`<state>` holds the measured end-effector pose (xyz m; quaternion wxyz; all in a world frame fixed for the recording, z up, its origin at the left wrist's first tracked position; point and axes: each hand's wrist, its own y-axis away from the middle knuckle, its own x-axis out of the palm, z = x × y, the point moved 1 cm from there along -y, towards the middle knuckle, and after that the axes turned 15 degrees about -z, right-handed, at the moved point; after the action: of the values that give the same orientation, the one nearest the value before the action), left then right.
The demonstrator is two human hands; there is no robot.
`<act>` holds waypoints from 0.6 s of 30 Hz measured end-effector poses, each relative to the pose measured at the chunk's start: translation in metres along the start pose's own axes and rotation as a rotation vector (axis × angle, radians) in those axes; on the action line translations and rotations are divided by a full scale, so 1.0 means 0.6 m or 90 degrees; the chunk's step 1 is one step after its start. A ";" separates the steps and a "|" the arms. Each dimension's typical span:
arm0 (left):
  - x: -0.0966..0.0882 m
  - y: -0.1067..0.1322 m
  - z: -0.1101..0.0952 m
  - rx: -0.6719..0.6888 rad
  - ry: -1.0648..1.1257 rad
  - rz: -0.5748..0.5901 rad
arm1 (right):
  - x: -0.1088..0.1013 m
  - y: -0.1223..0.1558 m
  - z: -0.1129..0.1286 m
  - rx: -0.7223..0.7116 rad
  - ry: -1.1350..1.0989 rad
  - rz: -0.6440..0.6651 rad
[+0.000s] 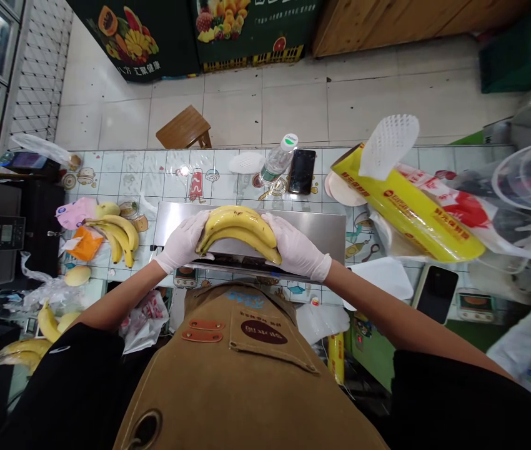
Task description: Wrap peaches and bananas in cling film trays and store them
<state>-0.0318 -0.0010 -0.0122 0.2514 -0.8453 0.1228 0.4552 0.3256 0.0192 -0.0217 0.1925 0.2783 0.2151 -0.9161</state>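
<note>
A bunch of yellow bananas [240,230] rests over a flat stainless steel machine [326,230] on the tiled counter. My left hand [182,242], in a white glove, grips the bunch's left end. My right hand [297,247], also gloved, cups its right end, fingers curled against the fruit. The bunch lies lengthwise between both hands, just above my brown apron.
More bananas [118,234], a pale fruit [77,275] and pink and orange wrappers lie to the left. A water bottle [278,159] and a phone [302,171] sit behind the machine. A yellow cling-film roll box [406,209] and a second phone [435,292] are on the right. A wooden stool [184,127] stands beyond the counter.
</note>
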 end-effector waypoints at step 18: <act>0.020 0.027 0.006 0.021 -0.003 -0.070 | 0.009 0.016 0.014 -0.040 0.035 -0.004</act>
<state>-0.0348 -0.0124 -0.0292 0.2902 -0.8453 0.0829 0.4408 0.3225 0.0056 -0.0213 0.1921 0.2967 0.2498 -0.9015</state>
